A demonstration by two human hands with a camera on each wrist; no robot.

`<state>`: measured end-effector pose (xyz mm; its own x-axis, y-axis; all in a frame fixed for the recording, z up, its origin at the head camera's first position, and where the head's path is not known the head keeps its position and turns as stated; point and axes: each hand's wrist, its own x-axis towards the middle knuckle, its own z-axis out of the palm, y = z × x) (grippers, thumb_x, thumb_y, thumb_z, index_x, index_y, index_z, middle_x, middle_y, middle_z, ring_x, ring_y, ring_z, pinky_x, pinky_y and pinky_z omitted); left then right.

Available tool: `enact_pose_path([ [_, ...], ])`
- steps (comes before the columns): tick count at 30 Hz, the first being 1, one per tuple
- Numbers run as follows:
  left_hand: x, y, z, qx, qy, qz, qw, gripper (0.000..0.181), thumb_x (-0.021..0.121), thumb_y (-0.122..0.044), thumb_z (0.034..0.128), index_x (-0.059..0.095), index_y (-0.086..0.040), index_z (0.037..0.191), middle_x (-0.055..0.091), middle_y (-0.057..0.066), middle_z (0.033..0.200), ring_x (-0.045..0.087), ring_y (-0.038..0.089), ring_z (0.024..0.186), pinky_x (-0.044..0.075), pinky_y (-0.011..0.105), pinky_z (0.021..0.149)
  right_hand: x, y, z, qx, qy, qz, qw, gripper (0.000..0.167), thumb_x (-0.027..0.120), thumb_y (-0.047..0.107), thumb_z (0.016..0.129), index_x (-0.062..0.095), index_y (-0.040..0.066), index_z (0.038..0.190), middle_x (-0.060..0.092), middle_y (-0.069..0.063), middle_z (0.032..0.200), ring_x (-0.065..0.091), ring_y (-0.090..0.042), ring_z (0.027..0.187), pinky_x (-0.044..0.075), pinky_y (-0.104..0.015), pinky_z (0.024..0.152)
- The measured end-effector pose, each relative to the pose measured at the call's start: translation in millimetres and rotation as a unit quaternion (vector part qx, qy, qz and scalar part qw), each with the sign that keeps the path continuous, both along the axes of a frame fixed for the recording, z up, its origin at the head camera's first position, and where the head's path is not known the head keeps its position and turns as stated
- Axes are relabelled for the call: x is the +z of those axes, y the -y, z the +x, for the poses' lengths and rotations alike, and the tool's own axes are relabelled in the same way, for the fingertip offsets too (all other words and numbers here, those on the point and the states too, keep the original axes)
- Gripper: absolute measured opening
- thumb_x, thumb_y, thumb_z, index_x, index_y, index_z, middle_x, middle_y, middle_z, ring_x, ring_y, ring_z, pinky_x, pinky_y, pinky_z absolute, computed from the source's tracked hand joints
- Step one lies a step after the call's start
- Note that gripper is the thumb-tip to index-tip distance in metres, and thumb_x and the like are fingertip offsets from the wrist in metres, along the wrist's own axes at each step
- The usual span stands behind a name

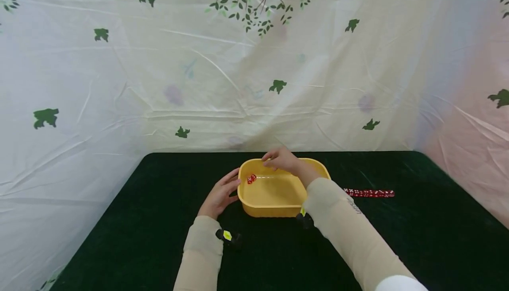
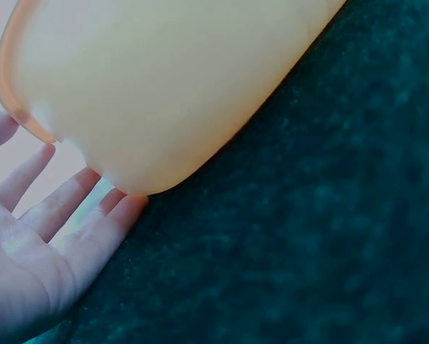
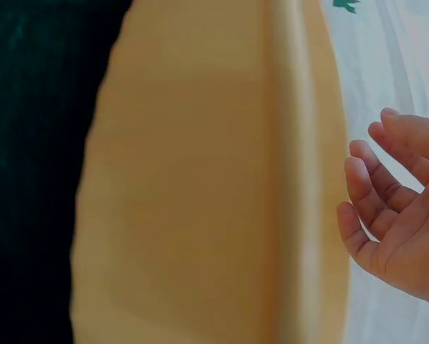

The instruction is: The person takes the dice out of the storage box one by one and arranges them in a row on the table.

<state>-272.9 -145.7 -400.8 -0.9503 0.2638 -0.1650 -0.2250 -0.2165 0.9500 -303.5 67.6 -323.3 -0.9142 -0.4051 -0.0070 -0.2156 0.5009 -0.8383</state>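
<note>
A yellow plastic basin [image 1: 274,211] sits on the dark green cloth, and two red dice [image 1: 252,179] lie inside it near its left wall. My left hand [image 1: 219,196] rests against the basin's left side; the left wrist view shows the spread fingers [image 2: 60,204] touching its wall. Above the basin's far part hovers my right hand [image 1: 281,160]. Its fingers [image 3: 368,186] are loosely bent with nothing visible between them in the right wrist view. To the right of the basin, red dice with white pips form a long row [image 1: 370,193], its left end hidden by my right sleeve.
Dark green cloth [image 1: 159,220] covers the table. A pale curtain [image 1: 222,83] printed with leaves and green shapes hangs behind and along both sides. Small black devices with yellow labels are strapped at both wrists, one by the left wrist [image 1: 227,236].
</note>
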Motion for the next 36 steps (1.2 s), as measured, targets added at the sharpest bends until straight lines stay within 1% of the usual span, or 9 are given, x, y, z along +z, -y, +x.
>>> enact_pose_path([
  [3, 0.3, -0.9, -0.3, -0.003, -0.002, 0.006, 1.0, 0.045, 0.052, -0.017, 0.0861, 0.039, -0.017, 0.129, 0.038, 0.008, 0.131, 0.039, 0.027, 0.113, 0.032, 0.05, 0.088, -5.4, 6.2, -0.3, -0.01, 0.02, 0.006, 0.9997, 0.028, 0.058, 0.007, 0.081, 0.057, -0.006, 0.105, 0.055, -0.014, 0.103, 0.052, -0.03, 0.083, 0.044, -0.043, 0.075],
  [8, 1.6, -1.7, 0.6, -0.007, -0.011, 0.007, 0.9999, 0.046, 0.052, -0.019, 0.0858, 0.038, -0.016, 0.13, 0.038, 0.009, 0.131, 0.039, 0.027, 0.113, 0.031, 0.051, 0.088, -13.2, 14.2, -0.1, -0.027, 0.043, 0.017, 0.9985, 0.028, 0.059, 0.01, 0.081, 0.058, -0.002, 0.106, 0.056, -0.011, 0.101, 0.052, -0.025, 0.073, 0.044, -0.041, 0.073],
  [14, 1.1, 0.0, 0.1, -0.005, -0.009, 0.003, 0.9999, 0.046, 0.052, -0.019, 0.0864, 0.038, -0.016, 0.13, 0.037, 0.009, 0.131, 0.038, 0.027, 0.114, 0.03, 0.052, 0.089, -23.2, 23.8, -0.2, -0.04, 0.062, 0.023, 0.997, 0.026, 0.059, 0.01, 0.08, 0.059, 0.002, 0.105, 0.056, -0.008, 0.094, 0.052, -0.027, 0.076, 0.045, -0.038, 0.072],
  [17, 0.9, 0.8, -0.3, -0.006, -0.009, 0.006, 0.9999, 0.045, 0.051, -0.018, 0.0868, 0.039, -0.016, 0.13, 0.037, 0.009, 0.131, 0.037, 0.028, 0.115, 0.029, 0.052, 0.089, -29.4, 28.7, -1.1, -0.044, 0.076, 0.015, 0.9961, 0.026, 0.058, 0.007, 0.08, 0.059, 0.002, 0.105, 0.057, -0.011, 0.087, 0.053, -0.029, 0.073, 0.046, -0.035, 0.067],
  [20, 0.7, 0.9, -0.1, -0.007, -0.008, 0.007, 0.9999, 0.045, 0.051, -0.018, 0.0865, 0.039, -0.016, 0.129, 0.037, 0.009, 0.131, 0.038, 0.028, 0.115, 0.029, 0.053, 0.089, -35.2, 32.9, -1.3, -0.049, 0.087, 0.004, 0.995, 0.025, 0.057, 0.003, 0.08, 0.058, 0.001, 0.105, 0.058, -0.015, 0.082, 0.053, -0.029, 0.066, 0.048, -0.033, 0.062],
  [23, -0.1, 0.7, 0.0, -0.009, -0.009, 0.004, 0.9999, 0.046, 0.052, -0.02, 0.0865, 0.038, -0.016, 0.13, 0.037, 0.009, 0.131, 0.038, 0.028, 0.114, 0.03, 0.053, 0.089, -40.3, 36.4, -1.0, -0.057, 0.084, 0.005, 0.9948, 0.025, 0.055, 0.001, 0.08, 0.059, 0.0, 0.105, 0.058, -0.016, 0.077, 0.05, -0.023, 0.056, 0.047, -0.03, 0.056],
  [26, -0.8, 0.5, -0.1, -0.007, -0.009, 0.003, 0.9999, 0.047, 0.053, -0.021, 0.0858, 0.038, -0.016, 0.13, 0.038, 0.009, 0.13, 0.04, 0.027, 0.113, 0.031, 0.052, 0.088, -44.5, 38.1, -1.2, -0.067, 0.088, 0.003, 0.9939, 0.025, 0.055, 0.0, 0.081, 0.058, 0.0, 0.106, 0.057, -0.015, 0.077, 0.046, -0.017, 0.051, 0.046, -0.028, 0.053],
  [30, -1.1, 0.8, -0.5, -0.006, -0.009, 0.003, 0.9999, 0.046, 0.053, -0.021, 0.0852, 0.04, -0.017, 0.129, 0.038, 0.008, 0.13, 0.04, 0.026, 0.112, 0.031, 0.052, 0.088, -48.3, 38.6, -2.1, -0.077, 0.09, 0.002, 0.9929, 0.026, 0.055, 0.0, 0.081, 0.058, 0.001, 0.108, 0.057, -0.014, 0.078, 0.045, -0.016, 0.051, 0.046, -0.027, 0.053],
  [36, -0.8, 0.4, -1.4, -0.008, -0.009, 0.0, 0.9999, 0.046, 0.052, -0.021, 0.0865, 0.039, -0.016, 0.13, 0.037, 0.009, 0.131, 0.039, 0.027, 0.113, 0.031, 0.052, 0.088, -53.3, 38.7, -4.5, -0.079, 0.078, 0.017, 0.9937, 0.027, 0.055, 0.0, 0.08, 0.058, 0.001, 0.108, 0.055, -0.009, 0.076, 0.045, -0.016, 0.052, 0.045, -0.024, 0.052],
])
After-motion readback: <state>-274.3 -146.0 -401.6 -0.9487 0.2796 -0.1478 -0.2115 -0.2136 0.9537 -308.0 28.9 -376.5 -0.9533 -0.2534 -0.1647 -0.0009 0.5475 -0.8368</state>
